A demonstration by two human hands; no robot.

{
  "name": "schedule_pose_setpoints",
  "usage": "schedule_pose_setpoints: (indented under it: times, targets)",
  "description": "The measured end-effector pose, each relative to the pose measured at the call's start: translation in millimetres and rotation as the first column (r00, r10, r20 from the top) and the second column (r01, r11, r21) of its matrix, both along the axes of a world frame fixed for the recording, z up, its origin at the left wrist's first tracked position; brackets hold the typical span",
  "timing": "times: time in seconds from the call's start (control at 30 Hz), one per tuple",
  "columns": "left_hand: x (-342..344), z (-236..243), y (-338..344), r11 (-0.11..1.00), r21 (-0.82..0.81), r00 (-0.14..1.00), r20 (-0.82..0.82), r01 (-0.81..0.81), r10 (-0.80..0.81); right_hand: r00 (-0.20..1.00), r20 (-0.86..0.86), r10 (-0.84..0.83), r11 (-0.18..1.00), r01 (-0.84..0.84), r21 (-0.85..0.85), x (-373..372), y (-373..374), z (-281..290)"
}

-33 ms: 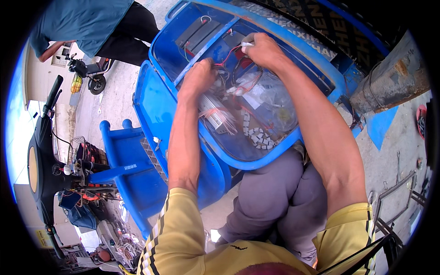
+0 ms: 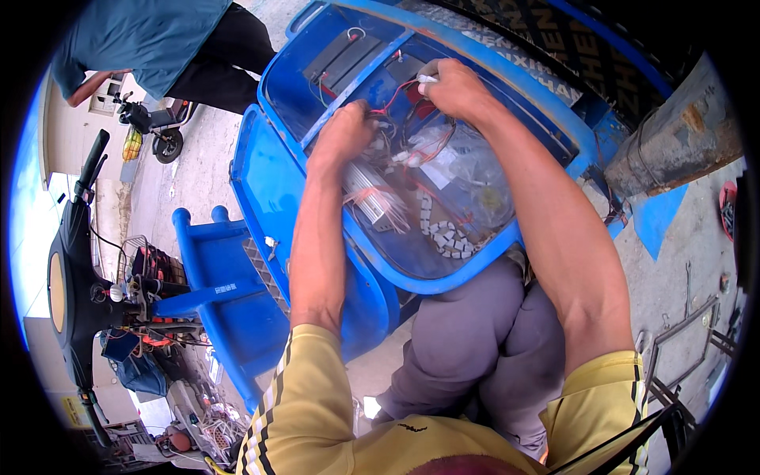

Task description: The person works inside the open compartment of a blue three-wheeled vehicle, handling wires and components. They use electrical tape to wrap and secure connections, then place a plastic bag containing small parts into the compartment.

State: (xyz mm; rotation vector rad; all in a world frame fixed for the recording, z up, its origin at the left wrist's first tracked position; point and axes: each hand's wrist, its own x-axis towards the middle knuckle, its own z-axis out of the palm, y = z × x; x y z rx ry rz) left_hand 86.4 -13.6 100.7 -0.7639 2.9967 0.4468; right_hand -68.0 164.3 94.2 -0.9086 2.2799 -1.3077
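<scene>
Nearest to me, the person's grey trousers (image 2: 467, 317) stand against the front of an open blue box (image 2: 431, 286). Inside, toward that front, lie a run of white blocks (image 2: 451, 241), a silver finned unit (image 2: 372, 194) and a clear plastic bag (image 2: 483, 178). The bag's creases and glare obscure its contents.

Farther in, the left hand (image 2: 343, 133) is beside the diagonal crossbar (image 2: 360, 85), fingers curled down at the wiring; its fingertips are concealed, so I cannot tell whether they grip. The right hand (image 2: 455, 89) pinches a small white piece (image 2: 427, 78) between thumb and fingers. A thin red wire (image 2: 393, 99) spans the gap between the hands, over the box interior; its ends cannot be traced.

Compared with the earlier frame, both hands hold practically the same position; only a very slight shift shows at the right hand and in the loose wires below it.

Beyond the crossbar sits a dark block (image 2: 348, 62). Beyond the box, a person in a teal shirt (image 2: 150, 39) is cut off by the upper edge, near a parked scooter (image 2: 158, 119).
</scene>
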Motion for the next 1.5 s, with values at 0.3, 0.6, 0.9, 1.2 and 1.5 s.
schedule_pose_setpoints:
  times: [0.3,0.6,0.9,1.2,1.5]
  targets:
    - [-1,0,-7,0.949,0.313,0.995,-0.078,-0.041,0.069,0.996,-0.007,0.090,0.991,-0.089,0.102,-8,-5,-8]
    - [-6,11,5,0.975,0.191,0.993,0.042,-0.114,0.108,0.996,-0.087,-0.007,0.989,0.020,0.146,-6,-7,-7]
    - [-2,5,9,0.995,-0.067,0.997,-0.013,0.071,-0.072,0.998,-0.037,-0.051,0.999,0.050,-0.016,-2,-2,2]
    - [-8,8,6,0.999,0.035,0.993,-0.114,0.030,-0.026,0.997,-0.028,-0.070,0.997,0.071,0.011,-4,-4,-1]
    - [-6,1,1,0.997,-0.025,0.985,-0.153,0.074,-0.077,0.989,0.077,-0.127,0.931,0.146,-0.333,-10,-11,-7]
